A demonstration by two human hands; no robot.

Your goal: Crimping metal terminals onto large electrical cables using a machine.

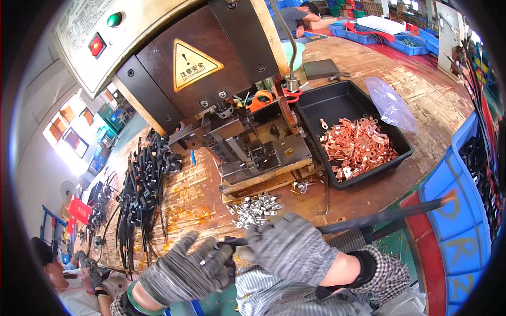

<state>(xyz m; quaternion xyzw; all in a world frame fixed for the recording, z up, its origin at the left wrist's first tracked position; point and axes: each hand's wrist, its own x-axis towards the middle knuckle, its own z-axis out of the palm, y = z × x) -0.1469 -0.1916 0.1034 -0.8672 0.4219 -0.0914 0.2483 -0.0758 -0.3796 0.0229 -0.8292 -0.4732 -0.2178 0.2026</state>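
Both of my hands wear grey striped knit gloves and are close together in front of the press. My right hand (292,250) is closed around a black cable (374,215), whose long part runs off to the right to a copper-coloured end. My left hand (187,271) has its fingers curled beside the cable's left end. A small silvery piece (209,258) shows between its fingers and looks like a cable lug; the glove partly hides it. Just beyond my hands lies a pile of silver cable lugs (258,209) on the wooden table.
The press (253,152) stands ahead, with orange-handled scissors (260,100) behind it. A black tray (337,100) holds copper lugs (358,147). Black cables (139,200) lie bundled on the left. At right stands a blue bin (464,221). Other people (58,279) sit at lower left and far back.
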